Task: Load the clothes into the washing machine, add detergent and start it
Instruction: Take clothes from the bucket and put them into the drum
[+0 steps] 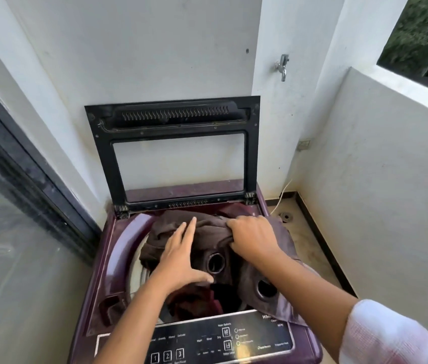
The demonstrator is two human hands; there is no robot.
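Observation:
A maroon top-loading washing machine (118, 248) stands in front of me with its black-framed lid (118, 164) raised against the wall. A dark brown curtain with round eyelets (215, 262) fills the drum opening and hangs over the right rim. My left hand (181, 256) lies flat on the cloth with its fingers straight, pressing on it. My right hand (252, 236) grips a bunched fold of the same cloth near the back of the opening. A darker red garment (215, 298) shows deeper in the drum. The control panel (207, 342) is at the front edge.
A glass sliding door (10, 232) runs along the left. A tap (282, 67) sticks out of the white wall above the machine. A low balcony wall (378, 166) closes the right side, with a floor drain (285, 218) and a white cable (281, 195) in the corner.

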